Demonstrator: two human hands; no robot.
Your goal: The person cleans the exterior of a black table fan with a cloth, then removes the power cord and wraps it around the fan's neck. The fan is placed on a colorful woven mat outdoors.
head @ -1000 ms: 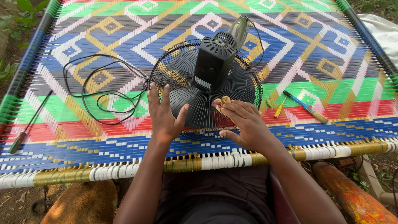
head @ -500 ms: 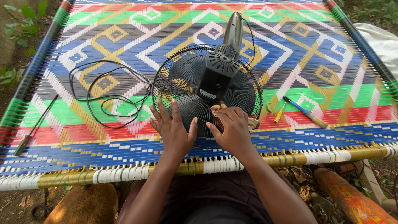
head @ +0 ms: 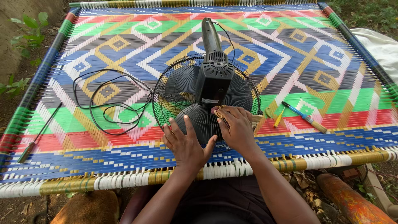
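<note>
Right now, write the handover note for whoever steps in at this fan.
Left hand: open, palm flat on the fan grille's near edge.
Right hand: fingers curled just below the motor housing; what they pinch is hidden.
Fan lies face down on the woven cot, cord loose to its left.
Screwdrivers lie to the right, a long tool far left.
Rear grille still on.

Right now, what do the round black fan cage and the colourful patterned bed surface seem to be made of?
Round black fan cage: thin wire, likely painted metal, with see-through radial spokes. Colourful patterned bed surface: flat woven strips, probably glossy plastic, with a slight sheen.
</note>
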